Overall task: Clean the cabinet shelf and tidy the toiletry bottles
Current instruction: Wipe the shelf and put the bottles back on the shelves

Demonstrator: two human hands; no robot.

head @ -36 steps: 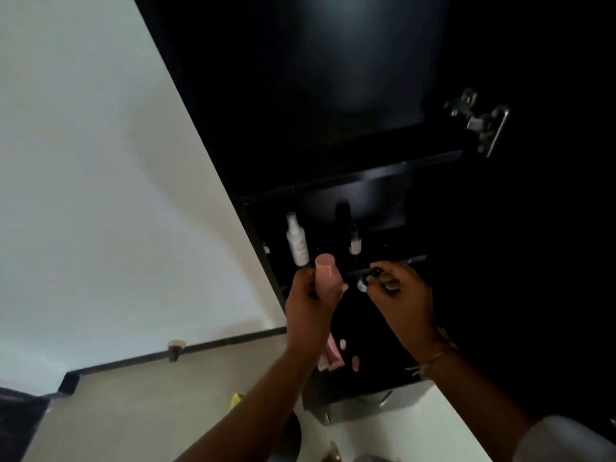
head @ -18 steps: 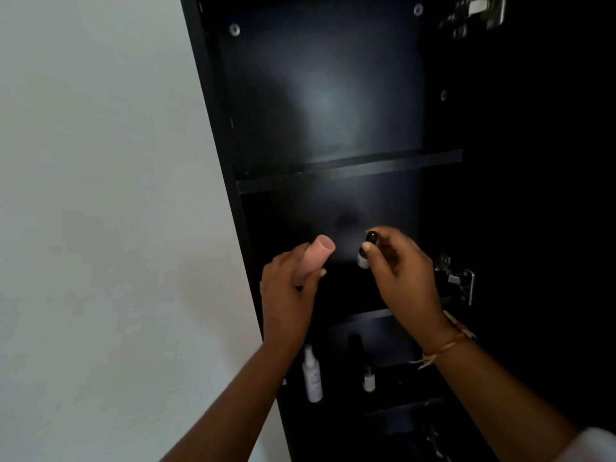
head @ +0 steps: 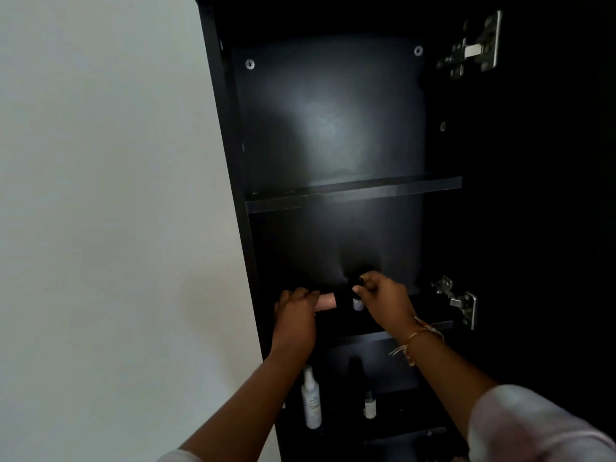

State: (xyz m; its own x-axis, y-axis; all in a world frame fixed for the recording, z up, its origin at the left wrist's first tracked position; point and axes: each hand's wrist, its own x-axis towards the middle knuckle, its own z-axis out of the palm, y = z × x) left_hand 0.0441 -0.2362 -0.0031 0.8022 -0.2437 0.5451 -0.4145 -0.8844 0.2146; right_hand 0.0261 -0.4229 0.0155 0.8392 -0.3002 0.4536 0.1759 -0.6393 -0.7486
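Observation:
Both hands reach into the middle compartment of a tall black cabinet [head: 230, 161]. My left hand [head: 295, 316] grips a pink tube [head: 327, 301] that lies sideways, pointing right, at the left of the shelf [head: 433, 325]. My right hand [head: 383, 295] pinches the dark cap of a small dropper bottle [head: 358, 303], which stands upright just right of the tube. One shelf lower stand a white spray bottle [head: 311, 400] and a small vial [head: 369, 406] with a dark bottle behind it.
An upper shelf [head: 353, 193] crosses the cabinet with nothing on it. Metal hinges [head: 473, 50] sit on the right side, a second hinge [head: 458, 300] close to my right wrist. A white wall [head: 100, 195] fills the left.
The view tilted upward from the counter to the cabinet. Both hands moved forward and lowered the pink tube and dropper bottle into the middle compartment; the tube turned sideways.

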